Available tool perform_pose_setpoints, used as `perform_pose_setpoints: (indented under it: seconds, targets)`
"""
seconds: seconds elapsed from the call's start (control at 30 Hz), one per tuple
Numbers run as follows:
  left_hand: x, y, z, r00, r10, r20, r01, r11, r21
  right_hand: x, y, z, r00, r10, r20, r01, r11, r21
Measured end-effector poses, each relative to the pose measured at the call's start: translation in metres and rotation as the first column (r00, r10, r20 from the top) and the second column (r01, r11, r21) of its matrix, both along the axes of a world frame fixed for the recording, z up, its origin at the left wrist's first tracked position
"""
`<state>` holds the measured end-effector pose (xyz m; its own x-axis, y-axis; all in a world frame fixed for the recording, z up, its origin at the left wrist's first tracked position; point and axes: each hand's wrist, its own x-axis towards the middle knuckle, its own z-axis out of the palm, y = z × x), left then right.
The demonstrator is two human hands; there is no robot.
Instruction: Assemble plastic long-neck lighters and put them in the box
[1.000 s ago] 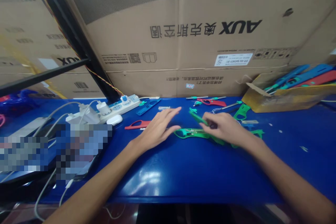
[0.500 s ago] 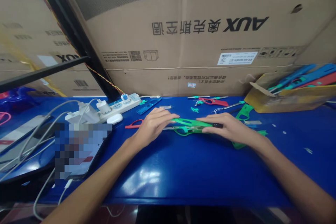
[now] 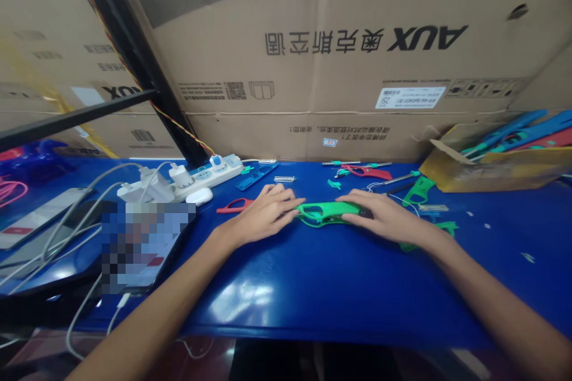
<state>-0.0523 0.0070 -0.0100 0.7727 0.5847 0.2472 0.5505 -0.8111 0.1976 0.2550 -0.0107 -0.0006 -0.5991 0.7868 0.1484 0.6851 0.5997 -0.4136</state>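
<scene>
A green long-reach lighter casing (image 3: 333, 212) lies just over the blue table between my hands. Its two shell halves sit one over the other, with a loop-shaped trigger opening at the left part. My left hand (image 3: 268, 213) is closed on its left end, fingers bent and pinching. My right hand (image 3: 379, 214) grips its right end between thumb and fingers, near a dark piece partly hidden by the hand. Beside my left hand lies a red lighter shell (image 3: 232, 206). Past my right hand rests another green shell (image 3: 419, 191), close to a metal lighter tube (image 3: 399, 179).
A cardboard box (image 3: 496, 169) of blue and red lighters stands at the right. Behind are a red lighter shell (image 3: 370, 172), a blue shell (image 3: 257, 177) and small metal parts. A power strip (image 3: 210, 177), cables and a phone (image 3: 147, 250) occupy the left. Large cartons (image 3: 322, 0) wall the back.
The upper green shell half has come down onto the lower half, so the two now overlap closely. Both hands stay on its ends. The camera view has shifted slightly.
</scene>
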Motion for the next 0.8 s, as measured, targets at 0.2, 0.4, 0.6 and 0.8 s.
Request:
perform_pose_setpoints:
  seconds: [0.2, 0.4, 0.6, 0.8]
  targets:
    - [-0.006, 0.006, -0.007, 1.000, 0.008, -0.006, -0.007, 0.999, 0.034, -0.001, 0.000, -0.002, 0.996, 0.015, 0.093, -0.014, 1.000, -0.014]
    - [-0.005, 0.007, -0.011, 0.999, 0.022, -0.031, -0.022, 1.000, 0.014, -0.001, -0.001, -0.003, 0.993, 0.014, 0.117, -0.014, 1.000, -0.005]
    - [-0.003, 0.007, -0.013, 0.998, 0.061, -0.024, -0.061, 0.998, 0.000, 0.001, 0.000, -0.004, 0.991, 0.031, 0.132, -0.027, 0.999, -0.028]
    - [-0.003, 0.007, -0.011, 0.997, 0.062, -0.041, -0.062, 0.998, 0.002, 0.003, 0.000, -0.007, 0.992, 0.028, 0.127, -0.029, 1.000, 0.008]
